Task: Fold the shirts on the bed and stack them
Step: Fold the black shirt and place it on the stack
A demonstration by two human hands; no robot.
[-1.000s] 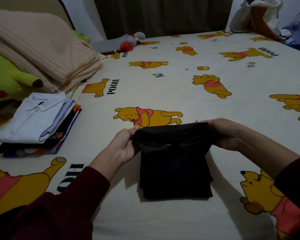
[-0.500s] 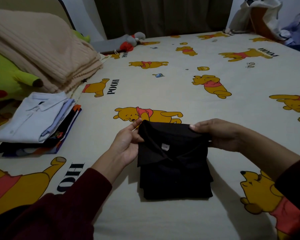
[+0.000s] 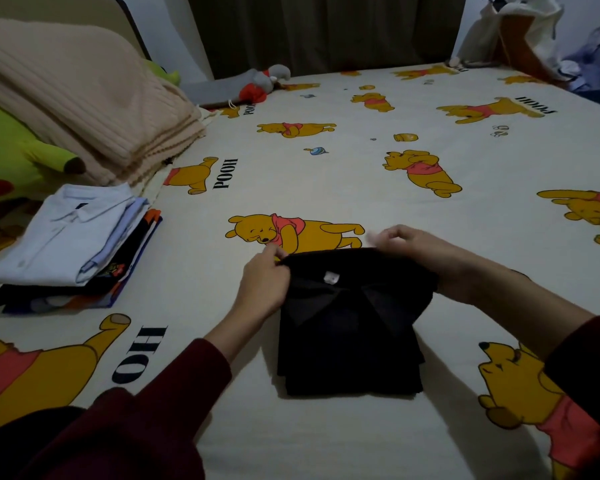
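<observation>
A folded black collared shirt (image 3: 350, 337) lies on the bed in front of me, collar side up, a small white label showing at the neck. My left hand (image 3: 264, 282) pinches its far left corner at the collar. My right hand (image 3: 426, 258) grips the far right edge, fingers curled over the fabric. A stack of folded shirts (image 3: 70, 247) rests on the bed at the left, with a white collared shirt on top and dark and coloured ones beneath.
The bed sheet (image 3: 361, 174) is cream with yellow bear prints. A folded beige blanket (image 3: 84, 98) and a green plush toy (image 3: 11, 157) sit at the far left. A grey and red plush (image 3: 257, 84) lies at the head end. Bags (image 3: 513, 32) stand at the back right.
Both hands shifted along the shirt's far edge. The collar, lifted a second ago, was laid flat and is now held at its two far corners.
</observation>
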